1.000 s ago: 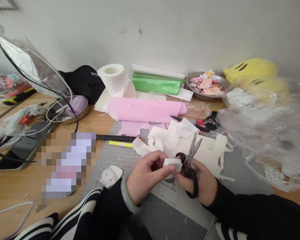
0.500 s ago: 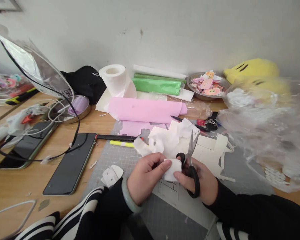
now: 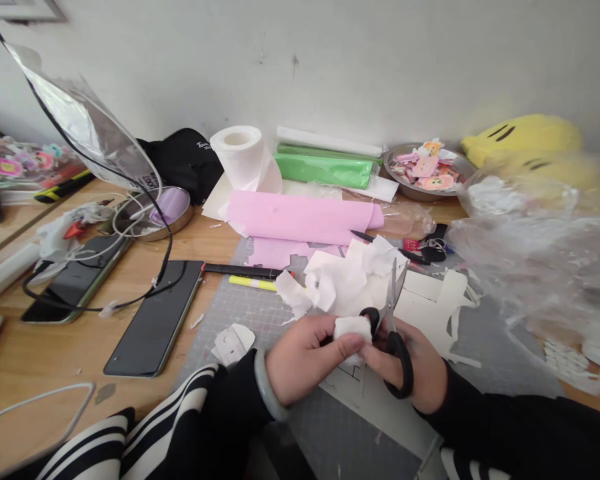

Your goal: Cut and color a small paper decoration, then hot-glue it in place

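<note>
Between both hands is a small white padded piece [image 3: 353,328], soft like cotton or folded tissue. My left hand [image 3: 307,357] pinches it, the thumb lying across its front. My right hand [image 3: 415,363] touches its right edge with the thumb and also carries black-handled scissors [image 3: 391,313], whose slightly parted blades point up and away from the piece. Under the hands lies a white paper sheet [image 3: 375,400] with drawn lines, on a grey cutting mat [image 3: 345,433]. Torn white scraps [image 3: 335,280] lie just beyond the hands.
A pink felt sheet [image 3: 300,217], a white roll [image 3: 245,160] and green packs [image 3: 325,170] lie behind. Two phones [image 3: 153,320] and a glue gun [image 3: 55,240] are left. A metal bowl of cutouts [image 3: 430,170] and clear plastic bags [image 3: 540,247] stand right.
My left thumb has slid right across the white piece, nearer my right thumb, and the piece looks more tilted. The view has shifted slightly left. The scissors stay in my right hand.
</note>
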Demonstrator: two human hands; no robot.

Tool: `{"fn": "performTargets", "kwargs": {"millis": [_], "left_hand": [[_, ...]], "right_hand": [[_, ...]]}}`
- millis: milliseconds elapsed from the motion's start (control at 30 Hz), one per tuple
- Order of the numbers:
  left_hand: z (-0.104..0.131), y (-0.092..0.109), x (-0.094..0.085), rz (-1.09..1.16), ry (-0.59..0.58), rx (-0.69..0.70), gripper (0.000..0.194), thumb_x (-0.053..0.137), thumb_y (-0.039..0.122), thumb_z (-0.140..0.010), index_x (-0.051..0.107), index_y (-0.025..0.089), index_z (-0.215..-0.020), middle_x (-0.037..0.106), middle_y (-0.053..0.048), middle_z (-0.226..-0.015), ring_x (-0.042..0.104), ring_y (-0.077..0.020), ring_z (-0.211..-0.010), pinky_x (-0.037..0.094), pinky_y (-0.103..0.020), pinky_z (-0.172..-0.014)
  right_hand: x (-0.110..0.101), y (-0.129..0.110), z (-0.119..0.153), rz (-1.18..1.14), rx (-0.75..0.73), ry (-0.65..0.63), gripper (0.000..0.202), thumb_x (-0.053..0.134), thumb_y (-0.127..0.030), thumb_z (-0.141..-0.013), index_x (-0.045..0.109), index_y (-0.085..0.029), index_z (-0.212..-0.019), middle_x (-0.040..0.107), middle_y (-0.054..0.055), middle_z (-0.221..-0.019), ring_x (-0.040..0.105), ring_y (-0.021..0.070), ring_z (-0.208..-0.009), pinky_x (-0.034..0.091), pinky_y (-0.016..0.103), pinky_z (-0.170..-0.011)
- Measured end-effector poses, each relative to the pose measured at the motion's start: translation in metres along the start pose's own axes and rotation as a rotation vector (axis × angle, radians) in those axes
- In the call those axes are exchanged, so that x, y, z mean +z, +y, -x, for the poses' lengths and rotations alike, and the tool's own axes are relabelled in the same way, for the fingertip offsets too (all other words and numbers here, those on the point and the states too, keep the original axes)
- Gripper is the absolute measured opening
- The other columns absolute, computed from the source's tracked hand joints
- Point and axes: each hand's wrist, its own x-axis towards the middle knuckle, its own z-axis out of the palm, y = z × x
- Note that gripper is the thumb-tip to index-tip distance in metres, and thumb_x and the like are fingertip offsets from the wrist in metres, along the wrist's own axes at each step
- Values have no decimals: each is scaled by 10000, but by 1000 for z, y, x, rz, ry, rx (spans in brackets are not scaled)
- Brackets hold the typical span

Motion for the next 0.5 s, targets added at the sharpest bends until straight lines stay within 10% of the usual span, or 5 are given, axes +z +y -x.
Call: {"fn": "performTargets", "kwargs": {"millis": [500], "left_hand": [[1,1,1,-241,32,137,356,358,345,-913,500,160,-645,483,15,-583,431,-101,-554,346,-206,-543]], "right_hand": [[-5,12,1,51,-96,-16,213,644,-327,-673,464,-212,-661,467,-50,-520,425,104,-473,404,238,-490]]}}
